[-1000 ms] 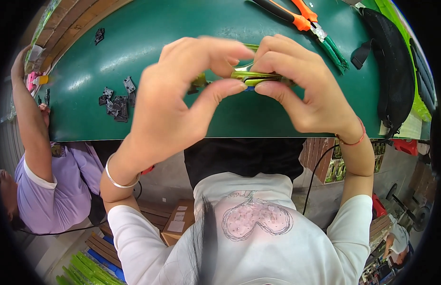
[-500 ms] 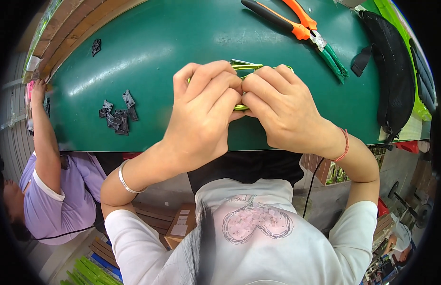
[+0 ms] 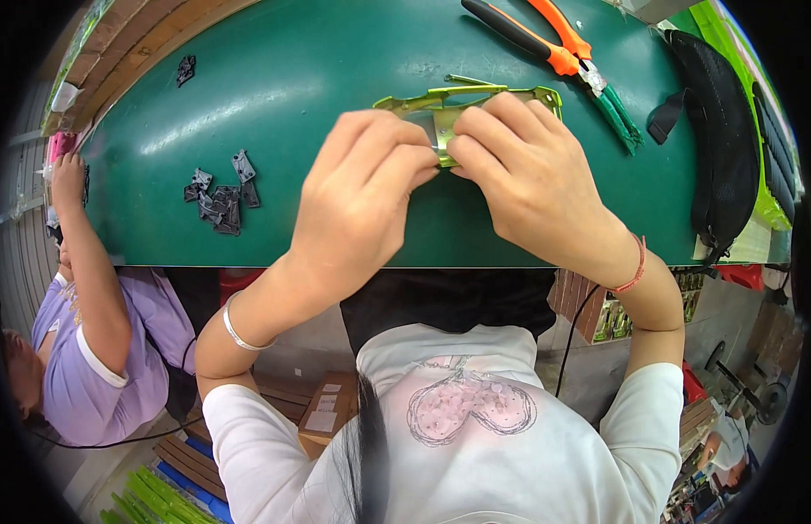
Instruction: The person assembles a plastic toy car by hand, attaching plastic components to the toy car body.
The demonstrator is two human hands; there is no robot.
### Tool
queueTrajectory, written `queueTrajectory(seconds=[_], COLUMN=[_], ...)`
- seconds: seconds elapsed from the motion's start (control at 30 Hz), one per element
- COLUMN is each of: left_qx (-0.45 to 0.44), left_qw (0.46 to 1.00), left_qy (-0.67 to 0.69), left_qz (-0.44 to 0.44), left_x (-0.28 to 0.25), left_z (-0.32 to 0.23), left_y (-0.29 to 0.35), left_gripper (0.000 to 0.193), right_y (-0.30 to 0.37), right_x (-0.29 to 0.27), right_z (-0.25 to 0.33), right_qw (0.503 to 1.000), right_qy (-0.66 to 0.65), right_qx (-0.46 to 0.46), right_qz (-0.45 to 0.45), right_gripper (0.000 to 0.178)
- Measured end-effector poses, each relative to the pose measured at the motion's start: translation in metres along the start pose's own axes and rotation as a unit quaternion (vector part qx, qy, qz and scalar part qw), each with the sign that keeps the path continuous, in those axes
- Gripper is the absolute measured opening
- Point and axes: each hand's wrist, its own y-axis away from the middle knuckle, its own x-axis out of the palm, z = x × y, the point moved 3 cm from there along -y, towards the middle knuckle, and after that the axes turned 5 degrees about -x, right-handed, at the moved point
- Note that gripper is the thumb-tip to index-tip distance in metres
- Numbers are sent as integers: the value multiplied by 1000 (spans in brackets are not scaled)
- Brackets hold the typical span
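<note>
My right hand (image 3: 526, 166) grips a lime-green metal part (image 3: 445, 122) with a long, bent, open frame, its fingers wrapped over the part's right half. A thin green bar (image 3: 472, 80) stands off its far side. My left hand (image 3: 357, 188) is closed at the part's near left edge, thumb and fingertips pinched together. Whatever those fingertips hold is hidden. To the left, a loose pile of small dark grey clips (image 3: 220, 208) lies on the green table (image 3: 292, 175).
Pliers (image 3: 567, 57) with orange and black handles lie at the far right, beside a black pouch (image 3: 715, 140) with a strap. Another small dark piece (image 3: 186, 70) rests at the far left. On the left sits a co-worker in a purple shirt (image 3: 96, 349), one arm on the table.
My hands have drawn slightly apart, the left shifting left. More of the green part shows between and beyond them, and its thin bar now stands out on the far side.
</note>
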Motion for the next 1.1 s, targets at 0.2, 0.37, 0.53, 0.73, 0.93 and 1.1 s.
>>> queueTrajectory(seconds=[0.2, 0.37, 0.53, 0.73, 0.93, 1.1], left_qx=[-33, -9, -184, -309, -398, -317], left_qw=[999, 1000, 947, 877, 830, 870], left_qy=[22, 18, 257, 367, 381, 374], left_qz=[-2, -5, 60, 34, 82, 39], left_x=[4, -4, -36, -48, -50, -42], left_z=[-7, 0, -6, -21, -18, -7], left_y=[4, -7, -14, -10, -12, -6], left_gripper=[22, 25, 43, 49, 46, 43], right_y=[3, 0, -16, -13, -11, -12], right_x=[8, 6, -24, -17, -11, -12], right_z=[1, -7, -14, -15, -13, -14], right_qw=[1000, 997, 756, 533, 463, 676], right_qy=[17, -62, -593, -760, -786, -675], right_qx=[-1, 17, 268, 352, 392, 277], right_qz=[-26, -43, 70, 120, 119, 103], right_gripper=[13, 12, 29, 32, 31, 30])
